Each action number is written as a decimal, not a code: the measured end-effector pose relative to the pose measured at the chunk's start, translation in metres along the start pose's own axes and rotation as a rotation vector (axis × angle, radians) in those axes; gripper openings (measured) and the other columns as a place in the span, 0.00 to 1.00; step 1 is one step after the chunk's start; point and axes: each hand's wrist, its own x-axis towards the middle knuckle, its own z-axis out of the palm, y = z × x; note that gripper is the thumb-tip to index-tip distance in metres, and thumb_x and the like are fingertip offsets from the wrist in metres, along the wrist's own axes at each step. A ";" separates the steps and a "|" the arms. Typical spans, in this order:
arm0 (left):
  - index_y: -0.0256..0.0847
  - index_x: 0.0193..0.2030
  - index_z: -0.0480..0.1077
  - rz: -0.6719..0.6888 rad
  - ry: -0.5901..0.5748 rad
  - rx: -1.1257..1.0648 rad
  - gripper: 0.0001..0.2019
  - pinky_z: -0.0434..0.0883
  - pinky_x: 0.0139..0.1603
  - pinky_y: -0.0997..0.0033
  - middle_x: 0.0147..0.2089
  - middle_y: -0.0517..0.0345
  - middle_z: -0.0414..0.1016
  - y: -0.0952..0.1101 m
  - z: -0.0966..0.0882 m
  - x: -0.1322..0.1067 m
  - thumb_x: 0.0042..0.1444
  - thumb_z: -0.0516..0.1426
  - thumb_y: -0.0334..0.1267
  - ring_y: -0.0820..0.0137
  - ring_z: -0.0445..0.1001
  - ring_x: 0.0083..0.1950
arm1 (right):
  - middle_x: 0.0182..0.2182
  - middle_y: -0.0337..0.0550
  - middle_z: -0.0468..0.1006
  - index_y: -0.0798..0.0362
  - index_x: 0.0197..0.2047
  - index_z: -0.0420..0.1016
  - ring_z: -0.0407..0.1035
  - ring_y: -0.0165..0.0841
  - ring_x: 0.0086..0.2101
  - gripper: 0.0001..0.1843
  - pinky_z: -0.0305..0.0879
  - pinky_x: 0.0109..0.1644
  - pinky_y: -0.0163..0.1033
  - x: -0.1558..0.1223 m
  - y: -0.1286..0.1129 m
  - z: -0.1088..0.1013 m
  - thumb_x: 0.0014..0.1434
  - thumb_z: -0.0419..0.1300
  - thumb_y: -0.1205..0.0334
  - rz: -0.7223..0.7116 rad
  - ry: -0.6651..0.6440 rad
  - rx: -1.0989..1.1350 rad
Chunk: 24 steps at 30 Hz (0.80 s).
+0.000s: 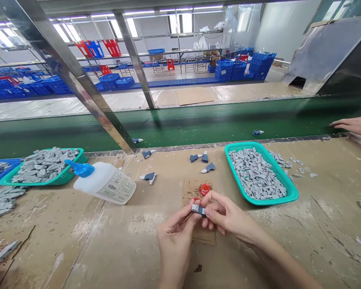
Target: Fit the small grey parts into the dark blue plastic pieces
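Observation:
Between the fingertips of my left hand (pixel 179 233) and my right hand (pixel 225 214) is a small grey and dark-blue plastic part (pixel 199 209). Both hands are closed on it, and the fingers cover some of it. Just beyond them a red round cap (pixel 204 189) sits on a stained cardboard piece (pixel 189 185). Several dark-blue parts with pale tips (pixel 209 167) lie on the bench behind the cap. A teal basket (pixel 292 194) full of small grey pieces (pixel 258 172) stands to the right of my hands.
A white bottle with a blue nozzle (pixel 108 182) leans over at left. Another teal basket (pixel 63 176) heaped with grey pieces stands behind it. A green conveyor belt (pixel 192 122) crosses beyond the bench, carrying a few parts. Another person's hand (pixel 356 125) is over the belt at right. Metal posts (pixel 135 60) rise ahead.

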 end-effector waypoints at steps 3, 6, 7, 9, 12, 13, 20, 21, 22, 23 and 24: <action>0.42 0.35 0.79 -0.030 0.003 -0.014 0.10 0.76 0.43 0.71 0.38 0.51 0.80 -0.002 0.003 0.002 0.41 0.67 0.33 0.61 0.79 0.41 | 0.28 0.43 0.76 0.54 0.38 0.64 0.67 0.29 0.27 0.18 0.58 0.22 0.28 0.002 0.003 -0.005 0.58 0.59 0.47 -0.034 -0.061 0.049; 0.43 0.36 0.79 0.034 0.037 0.038 0.11 0.76 0.43 0.71 0.40 0.52 0.80 -0.002 0.007 0.000 0.43 0.66 0.33 0.61 0.79 0.42 | 0.28 0.45 0.77 0.55 0.36 0.65 0.69 0.29 0.28 0.18 0.62 0.25 0.29 0.002 0.006 -0.009 0.57 0.61 0.48 -0.050 -0.038 0.118; 0.43 0.37 0.79 0.064 0.039 0.060 0.11 0.76 0.44 0.72 0.41 0.52 0.80 -0.002 0.008 -0.001 0.43 0.66 0.33 0.62 0.78 0.42 | 0.28 0.45 0.77 0.55 0.36 0.65 0.69 0.29 0.28 0.17 0.62 0.25 0.29 0.002 0.007 -0.010 0.57 0.62 0.49 -0.049 -0.033 0.152; 0.43 0.36 0.79 0.089 0.019 0.075 0.10 0.76 0.45 0.72 0.41 0.53 0.80 -0.002 0.010 -0.002 0.43 0.66 0.32 0.62 0.78 0.42 | 0.28 0.44 0.78 0.55 0.36 0.65 0.69 0.27 0.26 0.17 0.63 0.27 0.29 0.001 0.008 -0.011 0.56 0.63 0.50 -0.045 -0.044 0.222; 0.43 0.34 0.79 0.054 0.002 0.047 0.09 0.76 0.44 0.72 0.39 0.53 0.80 -0.002 0.012 -0.001 0.43 0.66 0.33 0.62 0.79 0.41 | 0.26 0.43 0.78 0.55 0.35 0.65 0.67 0.25 0.24 0.17 0.64 0.29 0.30 -0.002 0.008 -0.011 0.56 0.64 0.52 -0.072 -0.037 0.272; 0.43 0.34 0.79 0.053 0.006 0.052 0.09 0.76 0.44 0.72 0.39 0.53 0.80 -0.002 0.013 -0.001 0.43 0.66 0.33 0.62 0.79 0.42 | 0.26 0.43 0.78 0.55 0.34 0.65 0.68 0.25 0.24 0.17 0.64 0.29 0.30 -0.003 0.007 -0.012 0.55 0.64 0.51 -0.084 -0.027 0.276; 0.41 0.42 0.77 0.036 -0.138 0.075 0.15 0.75 0.48 0.67 0.45 0.51 0.79 0.011 0.020 0.004 0.44 0.66 0.33 0.60 0.76 0.47 | 0.27 0.44 0.78 0.56 0.33 0.67 0.70 0.29 0.26 0.19 0.67 0.31 0.33 -0.007 -0.006 -0.009 0.54 0.64 0.49 -0.129 0.081 0.229; 0.40 0.43 0.76 0.005 -0.168 0.072 0.16 0.75 0.49 0.67 0.46 0.50 0.78 0.014 0.022 0.006 0.44 0.66 0.33 0.60 0.76 0.49 | 0.26 0.44 0.78 0.56 0.32 0.68 0.70 0.29 0.26 0.19 0.67 0.30 0.33 -0.008 -0.010 -0.009 0.54 0.64 0.48 -0.139 0.103 0.205; 0.39 0.45 0.75 -0.014 -0.200 0.077 0.17 0.74 0.49 0.67 0.47 0.49 0.78 0.018 0.024 0.008 0.45 0.65 0.33 0.60 0.75 0.50 | 0.26 0.44 0.78 0.57 0.32 0.69 0.70 0.30 0.26 0.18 0.66 0.31 0.34 -0.010 -0.014 -0.009 0.55 0.63 0.48 -0.150 0.121 0.172; 0.39 0.47 0.74 -0.022 -0.233 0.089 0.18 0.74 0.50 0.67 0.48 0.49 0.77 0.021 0.026 0.010 0.46 0.65 0.34 0.60 0.74 0.51 | 0.26 0.44 0.78 0.57 0.32 0.70 0.71 0.30 0.27 0.18 0.67 0.31 0.34 -0.012 -0.019 -0.011 0.56 0.61 0.48 -0.161 0.125 0.126; 0.39 0.49 0.72 -0.028 -0.272 0.109 0.19 0.73 0.51 0.67 0.49 0.48 0.76 0.024 0.028 0.013 0.48 0.64 0.36 0.60 0.74 0.52 | 0.28 0.44 0.78 0.56 0.33 0.71 0.72 0.31 0.29 0.17 0.67 0.33 0.35 -0.015 -0.025 -0.015 0.58 0.59 0.48 -0.175 0.120 0.062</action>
